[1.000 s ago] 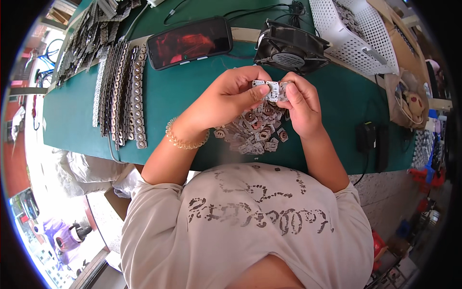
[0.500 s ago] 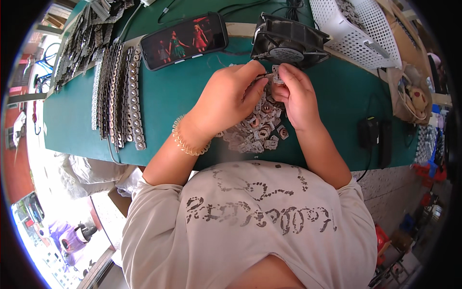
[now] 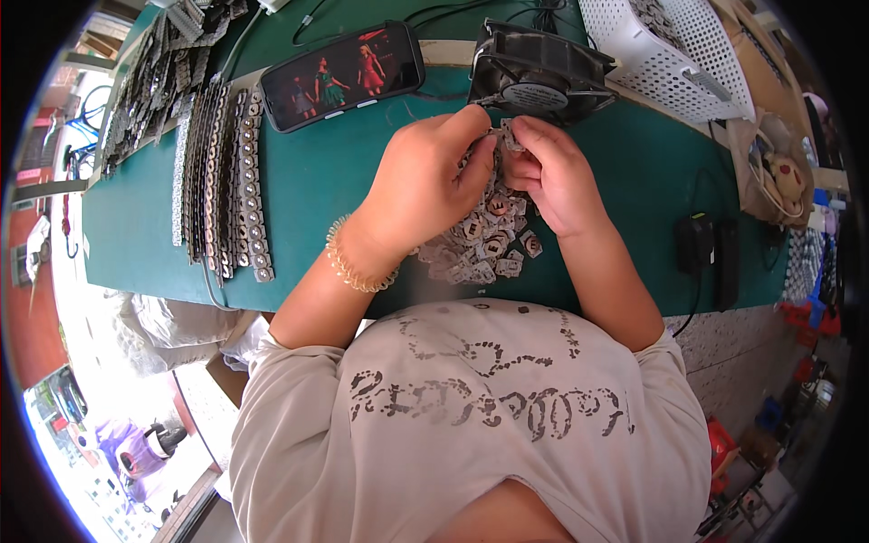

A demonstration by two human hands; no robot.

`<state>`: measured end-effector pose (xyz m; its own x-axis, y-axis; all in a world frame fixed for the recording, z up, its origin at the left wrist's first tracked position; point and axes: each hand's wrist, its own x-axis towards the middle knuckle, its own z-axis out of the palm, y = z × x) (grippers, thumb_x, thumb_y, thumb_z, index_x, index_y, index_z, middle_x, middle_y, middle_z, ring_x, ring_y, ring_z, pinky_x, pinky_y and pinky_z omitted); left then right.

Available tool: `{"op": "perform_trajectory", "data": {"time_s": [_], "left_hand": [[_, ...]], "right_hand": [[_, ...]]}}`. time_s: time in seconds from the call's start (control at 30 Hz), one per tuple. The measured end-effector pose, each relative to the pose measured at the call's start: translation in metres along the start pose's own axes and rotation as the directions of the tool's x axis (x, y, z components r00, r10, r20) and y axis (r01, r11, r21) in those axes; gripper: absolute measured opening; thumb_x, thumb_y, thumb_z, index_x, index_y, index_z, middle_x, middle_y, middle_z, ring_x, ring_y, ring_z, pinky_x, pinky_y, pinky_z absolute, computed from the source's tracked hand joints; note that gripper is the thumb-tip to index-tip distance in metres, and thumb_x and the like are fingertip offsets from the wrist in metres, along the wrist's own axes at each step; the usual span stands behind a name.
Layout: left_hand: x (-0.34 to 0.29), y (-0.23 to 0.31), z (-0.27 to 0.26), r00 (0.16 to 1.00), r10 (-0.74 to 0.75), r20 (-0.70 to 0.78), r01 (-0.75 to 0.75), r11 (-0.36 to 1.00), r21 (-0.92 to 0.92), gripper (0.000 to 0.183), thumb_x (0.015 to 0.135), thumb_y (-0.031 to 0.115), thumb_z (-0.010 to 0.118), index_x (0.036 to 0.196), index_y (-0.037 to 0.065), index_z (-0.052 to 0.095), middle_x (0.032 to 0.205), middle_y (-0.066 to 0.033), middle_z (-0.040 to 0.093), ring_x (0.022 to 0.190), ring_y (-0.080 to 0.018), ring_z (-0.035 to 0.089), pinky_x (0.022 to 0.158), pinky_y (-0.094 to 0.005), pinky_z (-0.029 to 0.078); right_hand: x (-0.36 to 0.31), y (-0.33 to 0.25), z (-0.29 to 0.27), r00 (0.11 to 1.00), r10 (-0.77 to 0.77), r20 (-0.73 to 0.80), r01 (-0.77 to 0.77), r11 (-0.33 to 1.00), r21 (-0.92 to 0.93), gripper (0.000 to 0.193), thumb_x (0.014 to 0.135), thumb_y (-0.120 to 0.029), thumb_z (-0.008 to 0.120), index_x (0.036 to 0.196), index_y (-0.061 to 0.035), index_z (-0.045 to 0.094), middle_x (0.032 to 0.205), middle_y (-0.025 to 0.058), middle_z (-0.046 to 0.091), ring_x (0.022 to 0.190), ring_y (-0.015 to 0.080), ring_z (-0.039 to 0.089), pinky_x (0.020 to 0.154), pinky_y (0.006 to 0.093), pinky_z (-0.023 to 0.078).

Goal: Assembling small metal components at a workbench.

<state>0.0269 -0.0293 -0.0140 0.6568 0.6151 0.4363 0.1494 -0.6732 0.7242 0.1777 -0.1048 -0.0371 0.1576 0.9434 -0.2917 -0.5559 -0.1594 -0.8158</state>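
My left hand (image 3: 433, 181), with a coiled beige band (image 3: 337, 256) on its wrist, is closed in a pinch near the fan. What its fingertips hold is too small and hidden to make out. Close beside it, my right hand (image 3: 559, 176) pinches a small whitish square piece (image 3: 509, 138) between thumb and fingers. The two sets of fingertips nearly meet. Under and in front of them lies a loose pile of small whitish square pieces (image 3: 475, 246), several with round copper-coloured centres. Part of the pile is hidden by my left hand.
Rows of metal strips (image 3: 217, 181) lie at left on the green table (image 3: 335, 181), with more strips (image 3: 167, 77) heaped behind. A phone (image 3: 344, 77) leans at the back beside a black fan (image 3: 534, 77). A white perforated basket (image 3: 688, 72) stands far right; a black adapter (image 3: 695, 242) lies nearer.
My fingertips have come closer together, and the small square piece in my right hand has shifted slightly left and tilted. The loose pile looks about the same.
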Motion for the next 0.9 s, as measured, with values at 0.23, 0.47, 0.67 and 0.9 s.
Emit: {"op": "perform_trajectory", "data": {"time_s": [0.23,0.47,0.67,0.9], "left_hand": [[0.0,0.0,-0.001,1.0,0.006,0.014,-0.006,1.0,-0.002,0.012,0.081,0.003,0.062,0.082,0.002,0.05,0.065,-0.0162,0.054,0.059,-0.0367,0.054,0.051,-0.0425,0.041],[0.001,0.001,-0.002,1.0,0.002,-0.001,-0.002,1.0,-0.003,0.011,0.082,0.003,0.061,0.082,0.001,0.05,0.067,-0.0165,0.054,0.061,-0.0373,0.054,0.052,-0.0429,0.041],[0.003,-0.006,-0.004,0.988,0.132,0.085,-0.131,0.991,-0.019,0.013,0.082,0.003,0.06,0.079,0.001,0.048,0.067,-0.0167,0.053,0.063,-0.0379,0.053,0.054,-0.0426,0.041],[0.001,-0.005,-0.01,0.995,0.048,0.082,-0.038,0.992,-0.122,0.007,0.084,0.001,0.06,0.086,0.001,0.053,0.071,-0.0119,0.051,0.063,-0.0275,0.05,0.056,-0.0353,0.041]], "right_hand": [[0.002,0.002,-0.002,1.0,-0.006,0.013,0.006,1.0,0.024,0.019,0.095,-0.024,0.053,0.081,-0.0115,0.054,0.062,-0.0076,0.036,0.053,0.0032,0.029,0.048,0.0207,0.023],[0.003,0.001,-0.002,0.998,-0.01,0.059,0.008,0.999,0.044,0.018,0.095,-0.023,0.053,0.081,-0.0121,0.051,0.063,-0.0082,0.033,0.053,0.0029,0.028,0.048,0.0208,0.022],[-0.001,0.001,0.007,0.997,-0.025,-0.074,0.028,0.999,0.036,0.019,0.095,-0.022,0.054,0.079,-0.0119,0.05,0.066,-0.0082,0.033,0.054,0.0027,0.029,0.048,0.0208,0.022],[-0.003,0.004,0.008,0.992,-0.075,-0.097,0.079,0.996,0.045,0.018,0.094,-0.02,0.055,0.079,-0.0108,0.05,0.067,-0.0081,0.033,0.056,0.0024,0.03,0.049,0.0209,0.023]]}}
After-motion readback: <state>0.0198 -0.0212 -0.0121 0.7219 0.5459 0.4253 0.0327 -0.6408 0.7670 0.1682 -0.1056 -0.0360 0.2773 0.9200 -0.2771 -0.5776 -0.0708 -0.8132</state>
